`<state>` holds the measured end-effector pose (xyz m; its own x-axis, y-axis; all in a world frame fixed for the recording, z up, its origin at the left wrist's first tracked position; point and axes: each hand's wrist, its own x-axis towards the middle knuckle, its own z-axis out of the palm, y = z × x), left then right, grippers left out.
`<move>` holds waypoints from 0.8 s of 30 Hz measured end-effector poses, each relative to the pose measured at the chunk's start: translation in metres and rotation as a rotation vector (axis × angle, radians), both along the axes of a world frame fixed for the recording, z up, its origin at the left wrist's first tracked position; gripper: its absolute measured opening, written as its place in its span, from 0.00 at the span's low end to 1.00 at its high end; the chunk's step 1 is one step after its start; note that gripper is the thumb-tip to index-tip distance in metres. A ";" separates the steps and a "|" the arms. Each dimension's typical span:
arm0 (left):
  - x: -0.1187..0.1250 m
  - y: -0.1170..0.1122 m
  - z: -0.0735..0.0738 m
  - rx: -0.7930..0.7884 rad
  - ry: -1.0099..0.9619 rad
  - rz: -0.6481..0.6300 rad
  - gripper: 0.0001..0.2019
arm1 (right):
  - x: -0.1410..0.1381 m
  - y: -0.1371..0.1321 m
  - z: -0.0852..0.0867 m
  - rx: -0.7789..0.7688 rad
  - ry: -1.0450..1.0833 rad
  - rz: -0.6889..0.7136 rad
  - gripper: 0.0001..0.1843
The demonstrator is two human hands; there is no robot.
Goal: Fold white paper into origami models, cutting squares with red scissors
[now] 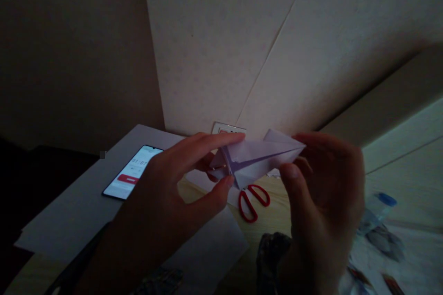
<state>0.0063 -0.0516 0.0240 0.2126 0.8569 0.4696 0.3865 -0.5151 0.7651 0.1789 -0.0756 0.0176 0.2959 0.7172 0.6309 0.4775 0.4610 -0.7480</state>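
Note:
A white sheet of paper folded into a pointed, layered shape, a folded paper (254, 159), is held up above the table between both hands. My left hand (180, 175) pinches its left end, with the index finger on top and the thumb at the lower edge. At the pointed right end, my right hand (321, 184) has its fingers behind the paper and its thumb in front, closed around the tip. Below the paper lie scissors (254, 203) with red handles; their blades are hidden.
A phone (131, 173) with a lit timer screen lies on white paper sheets (79, 207) at the left. Behind the hands, a small framed card (228, 126) stands against the wall (221, 55). To the right is a clear plastic bottle (377, 212) with a blue cap.

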 end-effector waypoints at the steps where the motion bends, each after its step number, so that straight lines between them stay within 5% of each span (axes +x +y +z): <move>1: 0.000 0.000 0.000 0.006 0.012 0.008 0.21 | 0.001 0.000 0.001 0.013 -0.017 0.026 0.21; 3: 0.000 0.000 -0.001 0.015 0.029 0.024 0.20 | 0.002 0.001 0.003 0.003 -0.095 0.057 0.25; 7: 0.001 0.001 -0.002 0.011 0.022 0.016 0.19 | 0.005 -0.002 0.006 -0.074 -0.232 0.084 0.14; 15: -0.001 0.002 -0.006 -0.052 -0.127 -0.050 0.18 | 0.009 -0.009 0.008 -0.178 -0.202 0.172 0.05; 24: 0.003 0.003 -0.007 0.042 -0.033 -0.083 0.14 | 0.007 -0.004 0.008 -0.175 -0.288 0.189 0.03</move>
